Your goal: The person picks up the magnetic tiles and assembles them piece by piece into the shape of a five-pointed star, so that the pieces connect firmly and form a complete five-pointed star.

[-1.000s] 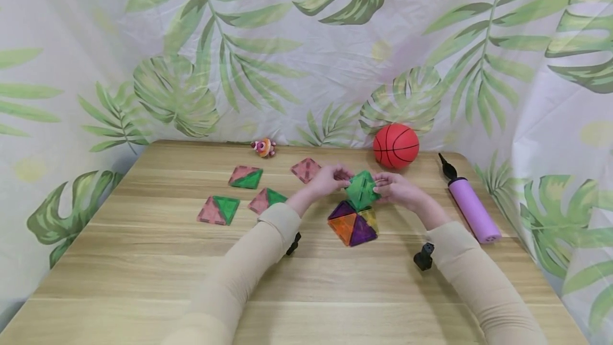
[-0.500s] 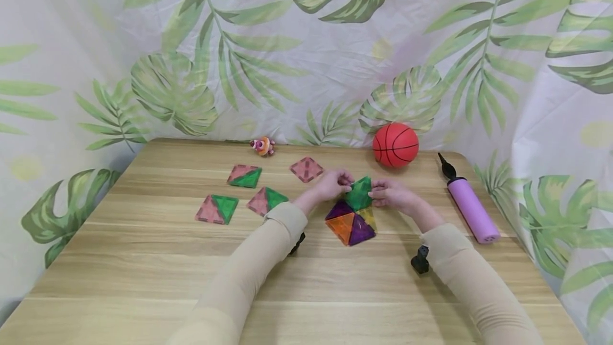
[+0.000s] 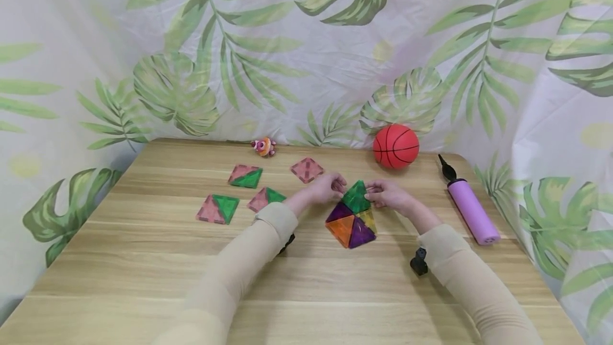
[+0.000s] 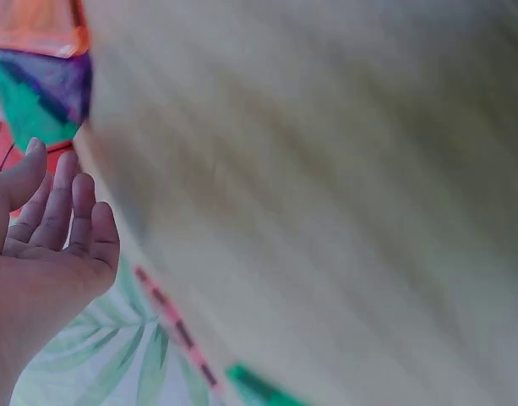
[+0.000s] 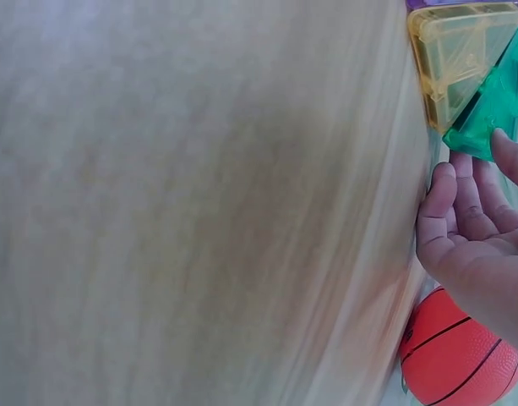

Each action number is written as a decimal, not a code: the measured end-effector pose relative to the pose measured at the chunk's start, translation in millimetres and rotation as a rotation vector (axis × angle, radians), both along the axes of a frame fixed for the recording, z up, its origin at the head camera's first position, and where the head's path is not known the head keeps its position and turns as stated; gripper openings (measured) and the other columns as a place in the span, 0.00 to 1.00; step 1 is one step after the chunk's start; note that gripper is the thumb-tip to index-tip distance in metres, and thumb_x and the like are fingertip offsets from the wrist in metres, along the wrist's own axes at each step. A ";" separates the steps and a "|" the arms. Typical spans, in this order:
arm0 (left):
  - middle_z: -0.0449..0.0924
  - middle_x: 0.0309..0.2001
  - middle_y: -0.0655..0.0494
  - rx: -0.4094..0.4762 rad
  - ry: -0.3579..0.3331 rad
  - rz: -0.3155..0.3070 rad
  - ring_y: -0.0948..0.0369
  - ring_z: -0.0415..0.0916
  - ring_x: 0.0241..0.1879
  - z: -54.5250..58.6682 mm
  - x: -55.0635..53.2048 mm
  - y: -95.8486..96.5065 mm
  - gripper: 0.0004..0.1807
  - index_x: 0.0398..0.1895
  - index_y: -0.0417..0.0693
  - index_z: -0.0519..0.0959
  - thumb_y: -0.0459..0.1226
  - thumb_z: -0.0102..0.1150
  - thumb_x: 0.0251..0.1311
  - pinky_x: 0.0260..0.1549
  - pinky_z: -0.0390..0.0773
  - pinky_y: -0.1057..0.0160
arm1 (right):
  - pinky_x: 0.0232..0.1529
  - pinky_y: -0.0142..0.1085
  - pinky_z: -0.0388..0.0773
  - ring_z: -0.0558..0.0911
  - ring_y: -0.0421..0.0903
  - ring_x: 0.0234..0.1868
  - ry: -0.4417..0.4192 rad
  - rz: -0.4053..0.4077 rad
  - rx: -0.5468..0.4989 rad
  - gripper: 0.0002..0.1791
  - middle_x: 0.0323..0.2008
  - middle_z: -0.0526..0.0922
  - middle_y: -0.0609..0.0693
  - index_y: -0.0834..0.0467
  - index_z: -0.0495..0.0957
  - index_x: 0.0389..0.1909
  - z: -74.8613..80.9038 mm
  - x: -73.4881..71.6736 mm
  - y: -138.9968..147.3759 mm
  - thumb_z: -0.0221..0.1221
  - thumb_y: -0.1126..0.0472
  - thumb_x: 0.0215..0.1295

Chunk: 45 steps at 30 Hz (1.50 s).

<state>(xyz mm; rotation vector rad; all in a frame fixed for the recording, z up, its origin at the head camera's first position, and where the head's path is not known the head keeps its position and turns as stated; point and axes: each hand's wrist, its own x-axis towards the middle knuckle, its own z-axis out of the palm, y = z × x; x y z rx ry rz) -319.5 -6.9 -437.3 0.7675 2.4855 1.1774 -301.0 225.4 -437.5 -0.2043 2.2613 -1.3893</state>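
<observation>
The green piece (image 3: pixel 356 198) points its apex to 12 o'clock, meeting the purple tile (image 3: pixel 338 211) at 7 o'clock and the yellow tile (image 3: pixel 368 220) at 5. The right hand (image 3: pixel 389 195) is nearer, at 3 o'clock, pinching its edge; the left hand (image 3: pixel 325 188), near 10 o'clock, has loosely extended fingers, contact unclear.

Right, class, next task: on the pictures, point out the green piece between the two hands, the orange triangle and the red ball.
Green piece (image 3: pixel 356 199): head view, middle of its visible face.
Orange triangle (image 3: pixel 342 228): head view, middle of its face.
Red ball (image 5: pixel 461 355): right wrist view, its visible side.
</observation>
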 end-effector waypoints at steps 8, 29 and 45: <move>0.79 0.47 0.43 -0.049 0.092 0.017 0.50 0.74 0.51 23.9 1.9 -45.2 0.21 0.54 0.35 0.72 0.31 0.62 0.58 0.54 0.73 0.57 | 0.42 0.40 0.78 0.77 0.44 0.40 0.050 0.048 0.005 0.31 0.58 0.70 0.68 0.62 0.56 0.69 3.9 3.5 -3.7 0.54 0.60 0.68; 0.73 0.56 0.37 -0.252 0.170 0.078 0.43 0.69 0.57 25.7 26.2 -174.4 0.31 0.60 0.34 0.68 0.35 0.66 0.54 0.57 0.68 0.47 | 0.38 0.47 0.80 0.78 0.49 0.37 0.100 0.079 -0.019 0.27 0.47 0.72 0.65 0.65 0.59 0.59 7.5 20.5 -1.3 0.58 0.62 0.65; 0.71 0.59 0.45 -0.403 0.217 0.052 0.45 0.62 0.61 0.8 38.3 -183.3 0.41 0.62 0.40 0.67 0.48 0.72 0.47 0.62 0.54 0.39 | 0.36 0.47 0.81 0.81 0.51 0.31 0.091 0.044 -0.006 0.24 0.36 0.76 0.58 0.66 0.62 0.48 5.4 42.3 -5.0 0.63 0.59 0.61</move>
